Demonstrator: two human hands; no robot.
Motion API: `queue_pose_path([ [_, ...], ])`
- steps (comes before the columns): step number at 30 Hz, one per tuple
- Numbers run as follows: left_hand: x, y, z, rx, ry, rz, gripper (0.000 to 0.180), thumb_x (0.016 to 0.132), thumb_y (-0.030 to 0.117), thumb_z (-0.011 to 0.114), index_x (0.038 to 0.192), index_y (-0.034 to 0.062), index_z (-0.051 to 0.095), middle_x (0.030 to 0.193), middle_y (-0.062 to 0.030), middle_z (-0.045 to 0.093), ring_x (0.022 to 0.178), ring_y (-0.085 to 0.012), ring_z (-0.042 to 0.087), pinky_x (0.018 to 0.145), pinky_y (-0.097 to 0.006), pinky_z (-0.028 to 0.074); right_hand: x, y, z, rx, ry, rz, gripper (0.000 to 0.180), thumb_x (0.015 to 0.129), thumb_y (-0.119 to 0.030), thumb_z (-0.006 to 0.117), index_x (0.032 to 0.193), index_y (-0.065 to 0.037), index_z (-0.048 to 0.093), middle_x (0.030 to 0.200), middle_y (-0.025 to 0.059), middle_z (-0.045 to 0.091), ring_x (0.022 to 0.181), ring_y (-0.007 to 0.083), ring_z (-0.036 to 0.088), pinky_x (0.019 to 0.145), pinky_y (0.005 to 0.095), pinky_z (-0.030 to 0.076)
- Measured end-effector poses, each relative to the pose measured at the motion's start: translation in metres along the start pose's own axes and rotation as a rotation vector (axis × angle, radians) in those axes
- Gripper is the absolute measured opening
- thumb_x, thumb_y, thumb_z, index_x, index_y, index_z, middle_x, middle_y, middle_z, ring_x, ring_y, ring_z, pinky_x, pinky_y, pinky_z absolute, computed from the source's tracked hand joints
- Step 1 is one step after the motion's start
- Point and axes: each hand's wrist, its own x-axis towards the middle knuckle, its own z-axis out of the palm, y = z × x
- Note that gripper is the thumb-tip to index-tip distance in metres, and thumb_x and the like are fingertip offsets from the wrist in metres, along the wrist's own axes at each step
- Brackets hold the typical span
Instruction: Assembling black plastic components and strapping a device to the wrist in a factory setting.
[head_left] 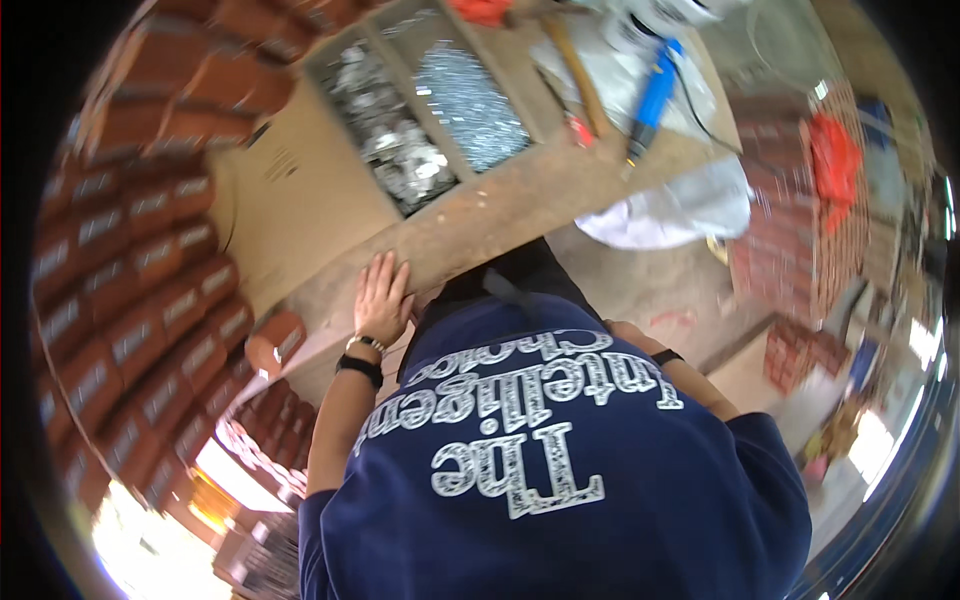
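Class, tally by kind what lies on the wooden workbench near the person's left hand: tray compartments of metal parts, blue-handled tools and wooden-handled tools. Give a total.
Tray compartments of metal parts: 2
Blue-handled tool: 1
Wooden-handled tool: 1
Total: 4

Blue-handled tool (655,92) near wooden hammer handle (578,75) — white bag (680,210) just beyond, red brick stacks (130,300) at left.

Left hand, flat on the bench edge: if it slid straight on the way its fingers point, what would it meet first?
Likely the wooden tray: the left hand points up across bare workbench toward its compartment of silvery metal parts. Depth is unclear.
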Motion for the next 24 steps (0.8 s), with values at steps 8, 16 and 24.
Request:
queue_pose_path([
  [8, 0.045, -0.024, -0.003, 0.093, -0.197, 0.401, 0.055, 0.071, 0.035, 0.050, 0.120, 0.0122, 0.039, 0.130, -0.0141, 0.026, 0.122, -0.0315, 0.020, 0.098, -0.048, 0.014, 0.004, -0.009, 0.155, 0.451, -0.099, 0.089, 0.040, 0.073, -0.024, 0.053, 0.107, -0.004, 0.049, 0.102, 0.0167, 0.054, 0.094, 0.0296, 0.052, 0.081, 0.0368, 0.040],
  [16, 0.044, -0.022, 0.001, 0.220, -0.165, 0.479, 0.054, 0.071, 0.039, 0.048, 0.115, 0.0081, 0.044, 0.127, -0.0184, 0.029, 0.118, -0.0362, 0.023, 0.096, -0.052, 0.015, 0.029, -0.072, 0.227, 0.586, -0.125, 0.231, 0.028, 0.079, -0.014, 0.041, 0.101, -0.004, 0.053, 0.101, 0.0159, 0.055, 0.096, 0.0296, 0.052, 0.081, 0.0384, 0.041],
  [24, 0.043, -0.030, 0.003, 0.252, -0.154, 0.546, 0.057, 0.068, 0.039, 0.051, 0.114, 0.0058, 0.042, 0.124, -0.0216, 0.030, 0.116, -0.0397, 0.023, 0.094, -0.054, 0.016, 0.082, -0.077, 0.246, 0.656, 0.390, 0.378, 0.028, 0.070, -0.013, 0.049, 0.096, -0.007, 0.052, 0.100, 0.0164, 0.053, 0.092, 0.0317, 0.052, 0.078, 0.0405, 0.042],
])
